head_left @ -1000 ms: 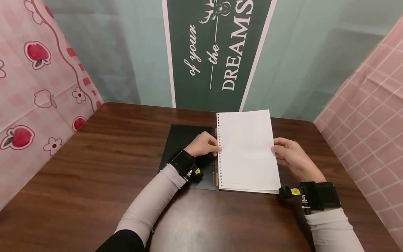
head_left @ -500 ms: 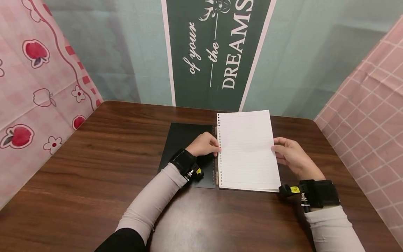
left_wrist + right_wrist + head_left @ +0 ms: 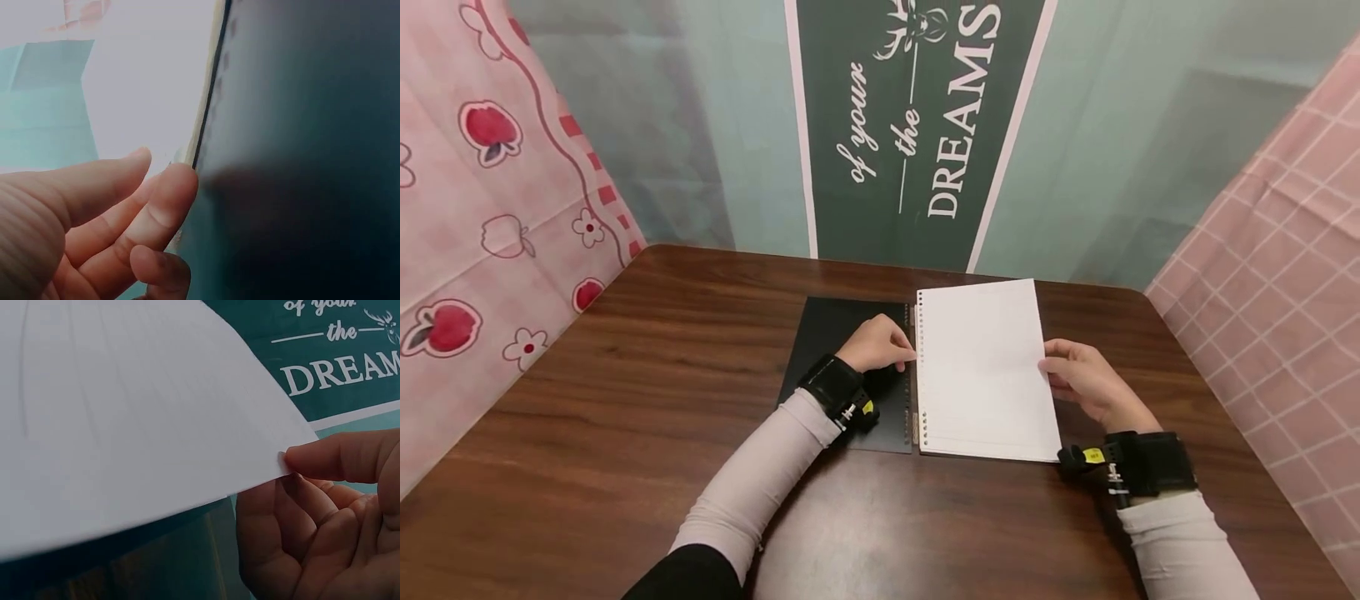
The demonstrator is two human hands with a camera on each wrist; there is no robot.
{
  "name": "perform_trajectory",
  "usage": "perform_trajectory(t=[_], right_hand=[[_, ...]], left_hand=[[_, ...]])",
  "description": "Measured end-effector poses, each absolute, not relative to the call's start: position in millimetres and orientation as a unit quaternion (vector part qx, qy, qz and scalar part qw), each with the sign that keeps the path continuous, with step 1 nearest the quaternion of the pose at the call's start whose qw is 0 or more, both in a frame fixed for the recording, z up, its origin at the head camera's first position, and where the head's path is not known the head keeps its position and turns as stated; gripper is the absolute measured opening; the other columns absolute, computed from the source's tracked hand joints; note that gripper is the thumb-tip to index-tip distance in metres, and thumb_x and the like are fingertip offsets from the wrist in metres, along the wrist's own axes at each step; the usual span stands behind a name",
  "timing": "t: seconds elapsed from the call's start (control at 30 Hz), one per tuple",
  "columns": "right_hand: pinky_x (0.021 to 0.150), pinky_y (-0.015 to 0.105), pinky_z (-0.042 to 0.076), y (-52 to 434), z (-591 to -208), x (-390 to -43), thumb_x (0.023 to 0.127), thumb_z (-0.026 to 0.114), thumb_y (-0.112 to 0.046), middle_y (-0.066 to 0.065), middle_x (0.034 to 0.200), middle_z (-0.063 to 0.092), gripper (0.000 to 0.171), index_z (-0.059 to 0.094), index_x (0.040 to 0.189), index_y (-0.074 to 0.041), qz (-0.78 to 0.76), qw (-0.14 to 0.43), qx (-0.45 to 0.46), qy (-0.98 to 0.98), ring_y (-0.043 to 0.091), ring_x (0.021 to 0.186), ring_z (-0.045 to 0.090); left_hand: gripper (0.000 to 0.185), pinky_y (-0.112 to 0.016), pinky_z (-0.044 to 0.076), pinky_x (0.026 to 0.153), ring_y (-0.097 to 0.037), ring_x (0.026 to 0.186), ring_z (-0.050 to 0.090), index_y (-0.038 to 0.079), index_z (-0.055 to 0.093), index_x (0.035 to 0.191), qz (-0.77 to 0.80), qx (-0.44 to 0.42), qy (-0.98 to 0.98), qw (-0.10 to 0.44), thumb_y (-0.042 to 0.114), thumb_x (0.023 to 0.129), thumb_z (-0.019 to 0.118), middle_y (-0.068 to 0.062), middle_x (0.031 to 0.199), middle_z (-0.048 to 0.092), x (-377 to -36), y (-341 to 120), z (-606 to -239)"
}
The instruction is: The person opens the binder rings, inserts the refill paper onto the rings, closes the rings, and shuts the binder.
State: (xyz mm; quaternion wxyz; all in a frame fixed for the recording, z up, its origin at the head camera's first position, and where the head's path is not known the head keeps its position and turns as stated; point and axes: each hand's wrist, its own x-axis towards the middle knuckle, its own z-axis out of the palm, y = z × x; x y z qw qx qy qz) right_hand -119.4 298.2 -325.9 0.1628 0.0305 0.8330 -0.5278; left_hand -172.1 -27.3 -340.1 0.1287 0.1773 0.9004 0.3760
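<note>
A loose-leaf binder lies spread on the table, its black cover (image 3: 831, 329) at the left. White punched sheets of paper (image 3: 981, 367) lie at its right side, with a row of holes along the left edge. My right hand (image 3: 1090, 379) pinches the top paper's right edge, thumb above and fingers beneath; the right wrist view shows that edge raised. My left hand (image 3: 876, 343) is over the black cover, its fingertips at the punched edge beside the spine. In the left wrist view, the thumb (image 3: 119, 178) and forefinger are apart by the paper's edge.
The brown wooden table (image 3: 647, 350) extends all around the binder. A pale green curtain with a dark lettered panel (image 3: 917, 225) hangs behind it. Pink cloths (image 3: 1285, 242) close off both sides.
The paper has come down and slightly toward me, its top edge now lower in the head view. My right hand has moved slightly left and down with it. The left fingertips have drawn back slightly.
</note>
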Motion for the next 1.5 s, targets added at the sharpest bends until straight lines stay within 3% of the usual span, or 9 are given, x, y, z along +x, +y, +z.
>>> perform_trajectory(t=[0.23, 0.43, 0.5, 0.57, 0.67, 0.83, 1.07, 1.3, 1.5], right_hand=[[0.075, 0.027, 0.056, 295, -331, -114, 0.104, 0.046, -0.013, -0.009, 0.088, 0.068, 0.033, 0.045, 0.131, 0.005, -0.52, 0.172, 0.046, 0.835, 0.007, 0.079, 0.066], [0.074, 0.027, 0.056, 293, -332, -115, 0.104, 0.045, -0.013, -0.006, 0.09, 0.068, 0.036, 0.043, 0.135, 0.006, -0.518, 0.168, 0.044, 0.837, 0.007, 0.08, 0.066], [0.075, 0.027, 0.056, 292, -331, -116, 0.104, 0.045, -0.014, -0.006, 0.091, 0.067, 0.036, 0.042, 0.135, 0.005, -0.519, 0.164, 0.043, 0.838, 0.007, 0.08, 0.066], [0.075, 0.027, 0.056, 293, -331, -116, 0.104, 0.045, -0.014, -0.006, 0.092, 0.067, 0.037, 0.042, 0.135, 0.005, -0.518, 0.163, 0.045, 0.838, 0.007, 0.08, 0.066], [0.075, 0.027, 0.056, 293, -331, -117, 0.104, 0.045, -0.014, -0.004, 0.093, 0.067, 0.037, 0.042, 0.136, 0.005, -0.516, 0.163, 0.048, 0.84, 0.008, 0.081, 0.066], [0.075, 0.027, 0.055, 292, -331, -118, 0.104, 0.046, -0.015, -0.003, 0.095, 0.067, 0.037, 0.043, 0.136, 0.004, -0.511, 0.159, 0.051, 0.843, 0.008, 0.082, 0.065], [0.073, 0.028, 0.055, 290, -332, -119, 0.104, 0.047, -0.014, -0.001, 0.095, 0.067, 0.037, 0.044, 0.135, 0.005, -0.508, 0.156, 0.057, 0.845, 0.009, 0.08, 0.065], [0.073, 0.029, 0.054, 288, -327, -121, 0.104, 0.046, -0.015, 0.001, 0.097, 0.067, 0.038, 0.044, 0.137, 0.005, -0.505, 0.148, 0.053, 0.848, 0.01, 0.081, 0.064], [0.073, 0.029, 0.054, 289, -331, -116, 0.104, 0.047, -0.014, 0.003, 0.099, 0.068, 0.039, 0.044, 0.137, 0.006, -0.502, 0.149, 0.061, 0.85, 0.011, 0.081, 0.064]], left_hand=[[0.015, -0.027, 0.047, 0.066, -0.018, 0.079, 0.065, 0.01, 0.078, 0.102, 0.335, 0.172, 0.923, 0.08, 0.019, 0.094, 0.069, -0.005, 0.091, 0.075, -180, -25, -329], [0.025, -0.028, 0.042, 0.063, -0.019, 0.081, 0.061, 0.009, 0.072, 0.117, 0.255, 0.202, 0.946, 0.007, 0.008, 0.096, 0.06, -0.008, 0.102, 0.071, -197, -9, -319], [0.028, -0.032, 0.048, 0.069, -0.023, 0.087, 0.064, 0.01, 0.071, 0.12, 0.226, 0.212, 0.951, 0.001, 0.005, 0.096, 0.057, -0.008, 0.108, 0.072, -203, -5, -317], [0.031, -0.039, 0.053, 0.082, -0.024, 0.102, 0.066, 0.012, 0.07, 0.124, 0.201, 0.217, 0.955, 0.01, 0.006, 0.097, 0.057, -0.005, 0.121, 0.07, -206, -1, -318], [0.033, -0.048, 0.05, 0.096, -0.026, 0.117, 0.062, 0.015, 0.068, 0.128, 0.172, 0.216, 0.961, 0.029, 0.009, 0.098, 0.056, -0.004, 0.13, 0.066, -210, 4, -321], [0.031, -0.05, 0.048, 0.099, -0.029, 0.119, 0.058, 0.015, 0.07, 0.124, 0.151, 0.205, 0.967, 0.028, 0.009, 0.098, 0.054, -0.005, 0.126, 0.068, -214, 10, -325], [0.018, -0.048, 0.048, 0.094, -0.028, 0.111, 0.058, 0.013, 0.075, 0.104, 0.139, 0.207, 0.968, 0.022, 0.008, 0.095, 0.059, -0.006, 0.111, 0.07, -217, 15, -331], [0.022, -0.048, 0.048, 0.096, -0.027, 0.114, 0.055, 0.015, 0.074, 0.112, 0.109, 0.204, 0.973, 0.005, 0.011, 0.094, 0.063, -0.004, 0.118, 0.069, -223, 17, -334], [0.015, -0.046, 0.048, 0.093, -0.026, 0.112, 0.056, 0.016, 0.075, 0.103, 0.098, 0.212, 0.972, 0.007, 0.014, 0.095, 0.062, -0.002, 0.113, 0.07, -221, 19, -336]])
